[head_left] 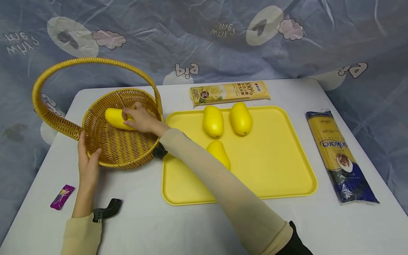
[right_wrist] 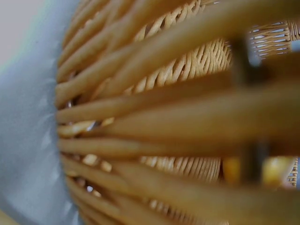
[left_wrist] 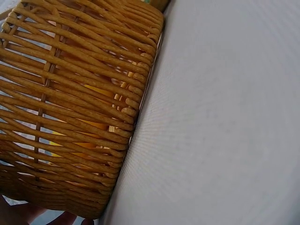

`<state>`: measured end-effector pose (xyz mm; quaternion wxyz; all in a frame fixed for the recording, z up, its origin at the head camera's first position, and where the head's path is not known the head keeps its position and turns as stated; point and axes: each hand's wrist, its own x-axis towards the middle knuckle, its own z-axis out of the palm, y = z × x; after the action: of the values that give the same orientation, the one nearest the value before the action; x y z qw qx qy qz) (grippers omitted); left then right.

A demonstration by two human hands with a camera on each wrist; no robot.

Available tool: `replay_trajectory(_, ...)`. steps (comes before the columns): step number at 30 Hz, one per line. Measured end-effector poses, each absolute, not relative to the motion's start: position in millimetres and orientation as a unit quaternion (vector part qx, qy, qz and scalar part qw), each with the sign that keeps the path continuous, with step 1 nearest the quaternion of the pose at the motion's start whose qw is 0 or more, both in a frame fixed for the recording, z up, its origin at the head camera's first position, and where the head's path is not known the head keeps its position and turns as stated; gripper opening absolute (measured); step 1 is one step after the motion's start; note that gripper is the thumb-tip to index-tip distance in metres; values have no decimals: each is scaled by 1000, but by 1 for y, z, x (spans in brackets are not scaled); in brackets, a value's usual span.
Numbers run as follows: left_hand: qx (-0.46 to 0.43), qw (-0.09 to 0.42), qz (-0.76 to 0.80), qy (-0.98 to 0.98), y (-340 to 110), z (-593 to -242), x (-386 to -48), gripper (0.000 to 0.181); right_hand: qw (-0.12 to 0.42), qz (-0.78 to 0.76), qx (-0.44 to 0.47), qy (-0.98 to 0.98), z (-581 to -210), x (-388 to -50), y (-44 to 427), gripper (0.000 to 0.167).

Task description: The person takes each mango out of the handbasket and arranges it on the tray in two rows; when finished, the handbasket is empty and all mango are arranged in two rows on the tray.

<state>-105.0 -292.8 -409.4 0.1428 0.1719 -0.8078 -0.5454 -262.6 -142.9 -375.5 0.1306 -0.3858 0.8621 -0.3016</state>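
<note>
A woven wicker basket with a tall arched handle stands at the table's left. My left hand holds the near left side of its rim; in the left wrist view, fingertips show at the bottom beside the weave. Inside the basket lies a smooth yellow mango. Reaching in over the basket's right side, my right hand grips the mango's right end. Basket strands fill the right wrist view and hide that hand. Three more yellow mangoes lie on a yellow tray, one partly behind my right sleeve.
Behind the tray lies a yellow pasta packet. A yellow and blue packet lies to its right. Near my left wrist is a small purple sachet. A grey patterned cloth hangs behind the white table.
</note>
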Motion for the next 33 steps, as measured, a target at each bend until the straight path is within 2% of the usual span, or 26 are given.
replay_trajectory(2,171,143,-543,-809,-293,-410,-106,63,127,-311,-383,860,-376,-262,-143,8)
replay_trajectory(9,168,141,-545,-809,-293,-413,-107,63,131,-308,-375,864,-379,-264,-144,15)
replay_trajectory(13,176,138,-546,-807,-293,-414,-106,63,146,-276,-394,865,-380,-266,-146,47)
replay_trajectory(16,180,137,-546,-807,-292,-414,-106,62,155,-246,-417,861,-379,-267,-146,58)
replay_trajectory(27,183,138,-545,-806,-294,-408,-107,63,175,-219,-451,847,-374,-265,-143,55)
replay_trajectory(33,190,139,-550,-802,-293,-407,-106,63,159,-220,-459,846,-368,-263,-138,56)
